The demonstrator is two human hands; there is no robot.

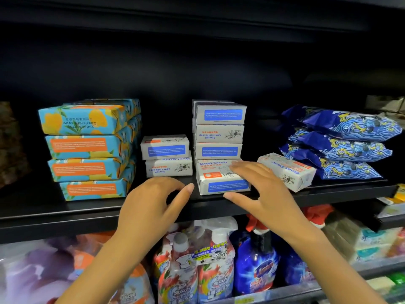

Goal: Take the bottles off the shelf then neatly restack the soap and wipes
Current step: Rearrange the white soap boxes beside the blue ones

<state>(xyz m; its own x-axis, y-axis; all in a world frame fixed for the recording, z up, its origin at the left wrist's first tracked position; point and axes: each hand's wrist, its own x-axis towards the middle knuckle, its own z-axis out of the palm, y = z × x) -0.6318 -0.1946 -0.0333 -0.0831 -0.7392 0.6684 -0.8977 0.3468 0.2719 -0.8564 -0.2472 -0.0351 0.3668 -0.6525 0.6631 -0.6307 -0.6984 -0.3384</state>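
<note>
Centre frame: white soap bar (219, 187) on the black shelf (65, 208), long axis left–right, blue label facing the viewer. Right hand (263, 194) spreads wide over its right end; left hand (149, 202), fingers apart, holds nothing.

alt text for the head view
Two hands reach to a dark shelf: the right hand rests on a white soap box, the left hand hovers beside it. Stacked blue-orange soap boxes stand left, blue wipes packs right.
</note>
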